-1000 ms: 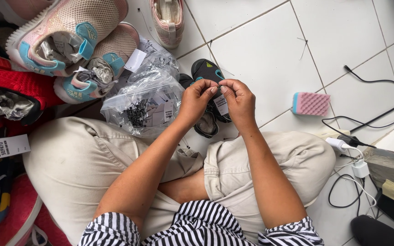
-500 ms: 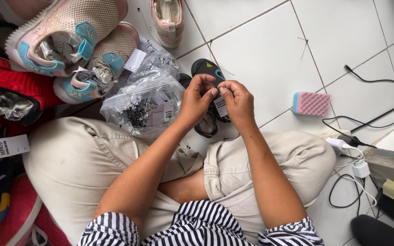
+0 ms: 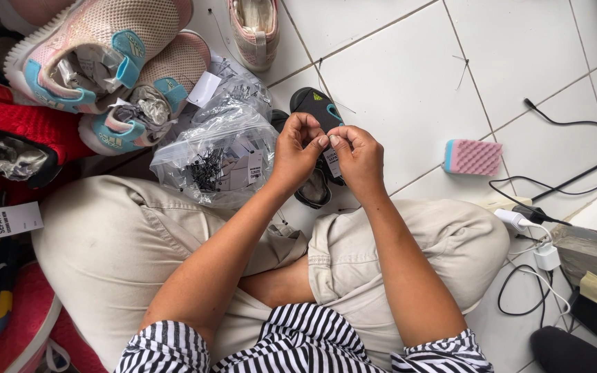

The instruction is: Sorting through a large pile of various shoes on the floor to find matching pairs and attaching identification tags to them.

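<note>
Both bare forearms are extended forward from striped short sleeves and are angled inward, so that the wrists converge above the crossed legs. The left hand (image 3: 297, 153) is held with its back turned upward, the fingers curled and the thumb and forefinger pinched together at the tips. The right hand (image 3: 358, 159) is set just beside it, likewise curled, its fingertips (image 3: 334, 140) brought against those of the left.

I saw my left hand (image 3: 297, 148) and right hand (image 3: 358, 155) meet fingertip to fingertip above a small black sandal (image 3: 317, 110), beside a clear plastic bag of tags (image 3: 219, 155).
</note>
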